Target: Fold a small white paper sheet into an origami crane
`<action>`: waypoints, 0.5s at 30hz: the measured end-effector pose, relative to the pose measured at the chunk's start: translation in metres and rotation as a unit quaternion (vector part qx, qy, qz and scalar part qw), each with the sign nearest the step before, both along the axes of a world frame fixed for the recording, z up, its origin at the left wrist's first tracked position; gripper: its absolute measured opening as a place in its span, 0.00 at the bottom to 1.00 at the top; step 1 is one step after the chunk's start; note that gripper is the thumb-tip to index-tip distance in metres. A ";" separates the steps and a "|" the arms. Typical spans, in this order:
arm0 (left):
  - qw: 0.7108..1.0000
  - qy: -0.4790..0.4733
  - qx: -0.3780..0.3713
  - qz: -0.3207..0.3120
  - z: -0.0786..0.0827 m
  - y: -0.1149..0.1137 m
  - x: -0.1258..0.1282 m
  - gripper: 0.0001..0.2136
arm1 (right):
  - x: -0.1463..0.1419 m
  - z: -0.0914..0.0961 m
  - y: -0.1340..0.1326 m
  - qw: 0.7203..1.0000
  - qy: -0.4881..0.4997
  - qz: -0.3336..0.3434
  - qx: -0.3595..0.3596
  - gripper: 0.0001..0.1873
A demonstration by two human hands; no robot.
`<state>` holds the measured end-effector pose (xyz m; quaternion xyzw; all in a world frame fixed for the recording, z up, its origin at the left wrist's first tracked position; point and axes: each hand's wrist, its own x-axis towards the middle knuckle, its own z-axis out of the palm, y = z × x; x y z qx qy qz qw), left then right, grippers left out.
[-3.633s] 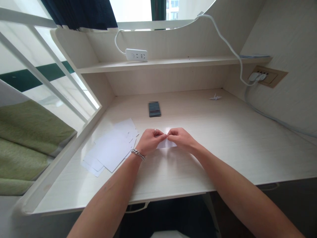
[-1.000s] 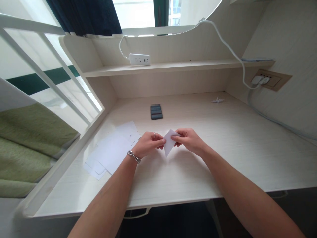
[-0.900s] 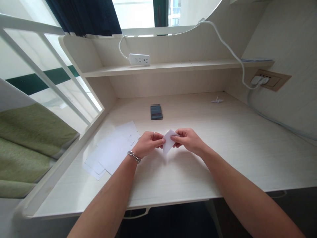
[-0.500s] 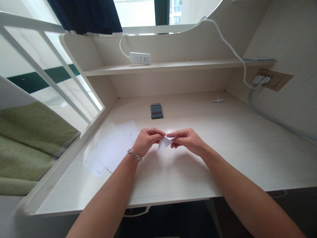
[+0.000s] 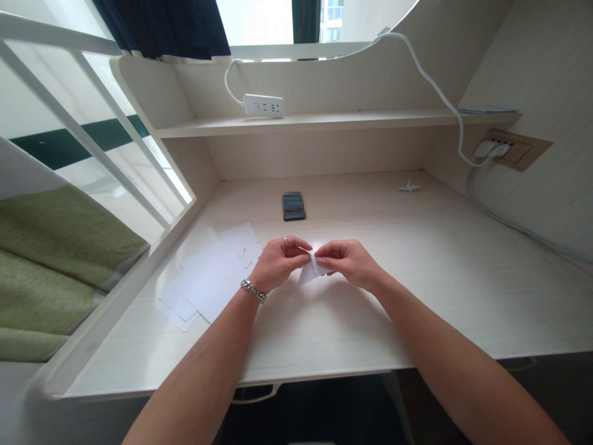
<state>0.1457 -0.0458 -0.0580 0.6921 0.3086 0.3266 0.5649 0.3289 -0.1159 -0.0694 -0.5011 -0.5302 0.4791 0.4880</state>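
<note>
A small folded piece of white paper (image 5: 308, 272) is held just above the pale wooden desk (image 5: 417, 272), between both hands. My left hand (image 5: 277, 264), with a ring and a metal bracelet at the wrist, pinches its left side. My right hand (image 5: 348, 262) pinches its right side, thumb and forefinger pressed together on the top edge. Most of the paper is hidden by my fingers.
Several loose white sheets (image 5: 210, 278) lie on the desk to the left. A dark phone (image 5: 293, 206) lies further back, and a small paper crane (image 5: 409, 186) at the far right. A power strip (image 5: 264, 105) sits on the shelf; a cable (image 5: 445, 105) runs to the wall socket (image 5: 507, 148).
The paper was held upright as a flat slanted piece a second ago; both hands have since brought it down and folded it smaller between the fingertips.
</note>
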 end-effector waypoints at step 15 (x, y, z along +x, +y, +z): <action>0.997 0.049 0.033 0.049 0.004 -0.001 0.000 0.06 | -0.002 0.002 -0.003 0.999 0.011 0.037 0.021 0.20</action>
